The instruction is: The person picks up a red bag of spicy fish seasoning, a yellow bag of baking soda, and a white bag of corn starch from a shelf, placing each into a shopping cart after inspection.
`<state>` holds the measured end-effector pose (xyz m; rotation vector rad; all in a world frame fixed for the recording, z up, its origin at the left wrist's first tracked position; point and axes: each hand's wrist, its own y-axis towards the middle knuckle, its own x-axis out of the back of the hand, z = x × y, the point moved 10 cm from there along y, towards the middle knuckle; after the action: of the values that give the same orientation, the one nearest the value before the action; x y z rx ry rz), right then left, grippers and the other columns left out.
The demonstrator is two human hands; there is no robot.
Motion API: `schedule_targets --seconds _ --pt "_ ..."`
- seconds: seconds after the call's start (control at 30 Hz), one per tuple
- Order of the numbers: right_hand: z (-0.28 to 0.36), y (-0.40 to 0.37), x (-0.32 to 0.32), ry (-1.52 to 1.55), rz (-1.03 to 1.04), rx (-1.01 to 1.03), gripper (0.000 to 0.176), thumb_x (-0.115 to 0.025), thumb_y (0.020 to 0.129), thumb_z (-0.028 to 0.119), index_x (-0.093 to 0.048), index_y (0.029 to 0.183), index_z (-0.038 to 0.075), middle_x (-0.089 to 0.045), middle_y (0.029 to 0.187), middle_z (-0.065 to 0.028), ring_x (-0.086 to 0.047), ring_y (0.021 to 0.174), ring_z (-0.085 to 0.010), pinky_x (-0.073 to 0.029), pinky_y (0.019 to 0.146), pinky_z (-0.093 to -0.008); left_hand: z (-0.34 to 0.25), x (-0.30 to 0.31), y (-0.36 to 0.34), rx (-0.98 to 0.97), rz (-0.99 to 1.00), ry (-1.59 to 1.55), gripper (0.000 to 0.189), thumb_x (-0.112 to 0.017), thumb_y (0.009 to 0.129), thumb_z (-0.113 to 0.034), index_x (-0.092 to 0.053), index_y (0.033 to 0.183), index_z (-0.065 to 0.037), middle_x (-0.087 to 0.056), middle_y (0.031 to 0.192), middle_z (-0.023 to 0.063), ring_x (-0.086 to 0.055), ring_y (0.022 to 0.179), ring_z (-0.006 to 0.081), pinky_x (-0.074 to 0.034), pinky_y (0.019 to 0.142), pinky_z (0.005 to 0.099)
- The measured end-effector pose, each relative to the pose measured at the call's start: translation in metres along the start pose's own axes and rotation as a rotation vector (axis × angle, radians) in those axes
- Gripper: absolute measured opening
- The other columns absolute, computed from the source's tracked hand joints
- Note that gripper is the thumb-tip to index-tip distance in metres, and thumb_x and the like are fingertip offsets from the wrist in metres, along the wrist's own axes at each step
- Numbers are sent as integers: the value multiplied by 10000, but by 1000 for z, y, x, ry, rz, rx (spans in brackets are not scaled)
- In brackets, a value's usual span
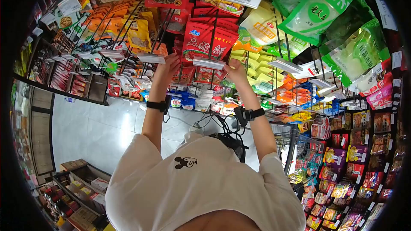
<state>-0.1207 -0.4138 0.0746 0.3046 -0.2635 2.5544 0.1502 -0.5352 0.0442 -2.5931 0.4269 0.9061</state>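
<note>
The left hand (167, 66) is spread open beside the red packets (208, 42) on the far rack. The right hand (235, 71) touches their label strip (208, 63), but I cannot tell its grip. A careless tug could slide the packets off the hook.

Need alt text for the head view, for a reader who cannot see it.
A person in a white T-shirt raises both hands to packets hanging on shop pegs: the left hand beside a white price label, the right hand just below a red packet.
</note>
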Motion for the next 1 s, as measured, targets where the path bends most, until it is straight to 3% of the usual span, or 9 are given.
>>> schedule_targets --seconds 0.07,0.2,0.3,0.37,0.47,0.6,0.7,0.8,1.0 --pt "-7 14 1 -61 -58 141 493 -689 750 209 -485 1114 -54 -590 1072 -180 -598 918 -250 -472 758 -315 15 5 26 16 -51 114 411 -609 806 -100 -466 1183 -24 -577 1044 84 -566 950 182 -432 888 330" --pt "9 15 -15 -114 64 174 425 -681 740 175 -512 1062 -45 -626 964 -141 -598 901 -238 -459 785 -309 10 -37 44 -135 113 553 437 -647 775 -74 -454 1159 4 -574 1014 87 -556 932 166 -452 831 303" --pt "-30 34 -37 -15 208 13 423 -677 727 134 -506 1075 -37 -625 958 -128 -597 886 -227 -461 787 -311 32 -27 67 -152 188 637 461 -657 772 -79 -434 1161 30 -577 1009 105 -556 916 165 -469 772 284" --pt "-47 42 -43 60 180 52 430 -674 714 93 -497 1089 -20 -625 951 -118 -599 861 -210 -467 779 -304 40 -17 62 -86 145 821 489 -660 777 -96 -414 1174 48 -580 1012 119 -560 901 168 -476 736 273" --pt "-47 43 -49 138 219 159 460 -714 705 130 -507 1093 -8 -629 943 -101 -606 831 -183 -483 739 -294 39 -33 44 -74 316 750 455 -690 771 -138 -484 1136 38 -611 1002 99 -584 887 155 -480 743 273" --pt "-22 10 -48 50 281 31 478 -752 716 212 -540 1093 8 -628 965 -84 -592 846 -143 -469 760 -274 24 -65 -5 111 365 641 412 -708 772 -180 -548 1102 8 -640 979 75 -599 888 134 -486 757 274" --pt "25 -32 -56 304 359 33 415 -726 750 202 -558 1082 19 -628 951 -51 -579 824 -125 -456 755 -256 28 -65 -11 202 361 492 427 -690 791 -171 -523 1151 -14 -624 1032 71 -594 912 132 -487 774 278" --pt "-2 -36 -68 438 421 -118 356 -704 774 193 -585 1068 31 -626 961 -33 -568 850 -111 -448 754 -256 28 -84 -32 224 444 434 430 -661 814 -143 -491 1191 -22 -597 1098 72 -582 946 130 -479 802 276" --pt "12 -50 -64 333 404 -14 370 -664 816 218 -565 1099 2 -624 991 -45 -561 883 -112 -450 786 -270 30 -87 -32 -26 466 523 419 -591 860 -97 -432 1238 -10 -558 1156 78 -535 1028 141 -440 869 286"
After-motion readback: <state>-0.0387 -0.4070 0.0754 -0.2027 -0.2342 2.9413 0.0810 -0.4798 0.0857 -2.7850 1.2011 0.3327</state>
